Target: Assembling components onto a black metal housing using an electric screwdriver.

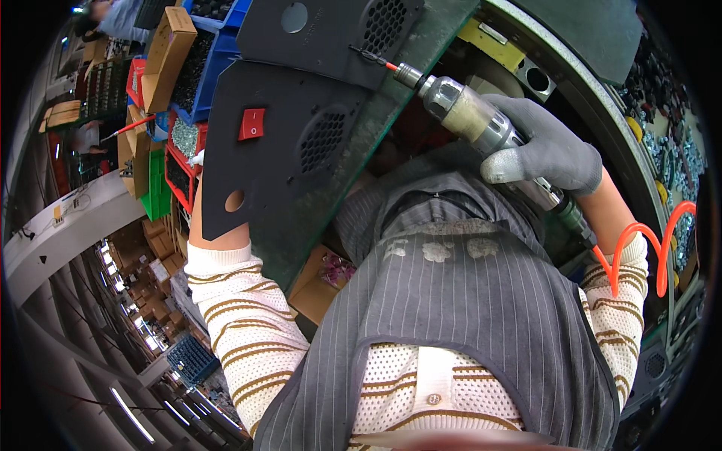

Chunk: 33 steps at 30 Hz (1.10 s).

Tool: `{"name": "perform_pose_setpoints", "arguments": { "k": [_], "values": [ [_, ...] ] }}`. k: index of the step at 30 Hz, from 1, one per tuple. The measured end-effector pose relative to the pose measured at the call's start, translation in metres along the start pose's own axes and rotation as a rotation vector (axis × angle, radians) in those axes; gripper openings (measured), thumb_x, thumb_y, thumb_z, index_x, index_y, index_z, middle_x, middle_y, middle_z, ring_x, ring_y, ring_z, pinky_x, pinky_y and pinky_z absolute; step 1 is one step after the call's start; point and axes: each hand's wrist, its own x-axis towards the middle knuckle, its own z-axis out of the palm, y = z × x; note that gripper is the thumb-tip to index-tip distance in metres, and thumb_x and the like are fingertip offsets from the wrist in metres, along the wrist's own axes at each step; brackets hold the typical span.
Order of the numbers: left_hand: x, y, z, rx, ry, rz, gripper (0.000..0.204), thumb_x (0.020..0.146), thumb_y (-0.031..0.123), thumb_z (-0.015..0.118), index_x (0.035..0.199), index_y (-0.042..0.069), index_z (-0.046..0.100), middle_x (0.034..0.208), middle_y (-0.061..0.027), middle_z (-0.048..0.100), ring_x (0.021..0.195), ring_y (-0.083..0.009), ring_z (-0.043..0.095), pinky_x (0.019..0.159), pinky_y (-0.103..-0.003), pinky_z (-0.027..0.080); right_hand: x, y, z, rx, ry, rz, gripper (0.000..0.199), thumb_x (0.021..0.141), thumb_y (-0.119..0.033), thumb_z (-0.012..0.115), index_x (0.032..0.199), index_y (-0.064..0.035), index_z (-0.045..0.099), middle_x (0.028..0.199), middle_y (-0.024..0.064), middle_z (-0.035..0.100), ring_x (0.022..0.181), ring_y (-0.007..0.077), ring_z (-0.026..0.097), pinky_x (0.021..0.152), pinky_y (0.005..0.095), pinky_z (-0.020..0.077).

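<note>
My right hand (553, 146), in a grey glove, is closed round a silver pneumatic screwdriver (474, 116). Its bit (370, 57) points left, with the tip over a black panel (301, 37) that has a round hole and a honeycomb vent. I cannot tell whether the tip touches it. Nearer to me, a second black panel (259, 173) carries a red rocker switch (252, 124), another vent and a small round hole. My left forearm (226, 242) passes behind this panel. A white tip (198, 158), perhaps a gloved finger, shows past its left edge; the other fingers are hidden.
An orange coiled hose (639, 233) runs from the screwdriver past my right forearm. Left of the panels stand a red bin of small metal parts (184, 139), a blue bin (218, 68) and cardboard boxes (169, 56). Loose small parts (681, 150) lie at the far right.
</note>
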Motion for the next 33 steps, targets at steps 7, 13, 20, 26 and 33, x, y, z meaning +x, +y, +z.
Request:
{"name": "perform_pose_setpoints", "arguments": {
  "k": [7, 13, 20, 26, 33],
  "values": [
    [0.002, -0.001, 0.0, -0.006, 0.011, -0.012, 0.026, 0.099, 0.018, 0.052, 0.116, 0.0, 0.06, 0.097, -0.0089, 0.067, 0.087, -0.0173, 0.065, 0.075, -0.027, 0.053, 0.004, 0.001, 0.001, -0.003, 0.004, -0.022, 0.074, 0.066, -0.04, 0.082, 0.12, 0.0034, 0.059, 0.092, 0.0066, 0.061, 0.085, 0.0158, 0.058, 0.08, 0.0302, 0.0478],
    [0.005, -0.004, 0.002, -0.016, 0.029, -0.017, 0.025, 0.099, 0.018, 0.052, 0.115, 0.0, 0.06, 0.096, -0.0093, 0.067, 0.086, -0.0179, 0.065, 0.074, -0.028, 0.053, 0.006, -0.011, -0.003, 0.079, -0.021, 0.053, 0.081, 0.063, -0.041, 0.079, 0.127, 0.0038, 0.057, 0.097, 0.0079, 0.061, 0.09, 0.0176, 0.058, 0.083, 0.0305, 0.0465],
    [0.01, -0.012, 0.009, -0.015, 0.082, -0.017, 0.024, 0.099, 0.017, 0.051, 0.114, 0.001, 0.059, 0.096, -0.0098, 0.067, 0.085, -0.0187, 0.065, 0.072, -0.028, 0.054, 0.008, -0.026, -0.007, -0.03, -0.029, 0.103, 0.066, 0.067, -0.038, 0.078, 0.116, 0.0025, 0.061, 0.093, 0.0063, 0.063, 0.085, 0.0144, 0.059, 0.077, 0.0285, 0.0477],
    [0.017, -0.05, 0.019, -0.066, 0.361, -0.076, 0.023, 0.099, 0.016, 0.05, 0.114, 0.001, 0.059, 0.095, -0.0102, 0.066, 0.085, -0.0193, 0.065, 0.071, -0.028, 0.055, -0.003, -0.01, -0.001, 0.063, -0.004, -0.025, 0.065, 0.07, -0.034, 0.08, 0.119, 0.0031, 0.059, 0.084, 0.003, 0.059, 0.077, 0.0113, 0.057, 0.072, 0.0266, 0.0479],
    [-0.025, -0.109, 0.03, -0.92, 0.941, -0.321, 0.021, 0.099, 0.015, 0.049, 0.113, 0.002, 0.058, 0.095, -0.0107, 0.066, 0.084, -0.0201, 0.066, 0.07, -0.029, 0.055, 0.007, 0.05, 0.02, 0.178, -0.032, 0.216, 0.062, 0.073, -0.031, 0.08, 0.12, 0.0025, 0.056, 0.089, 0.0011, 0.055, 0.078, 0.0098, 0.051, 0.072, 0.027, 0.0441]
  ]
}}
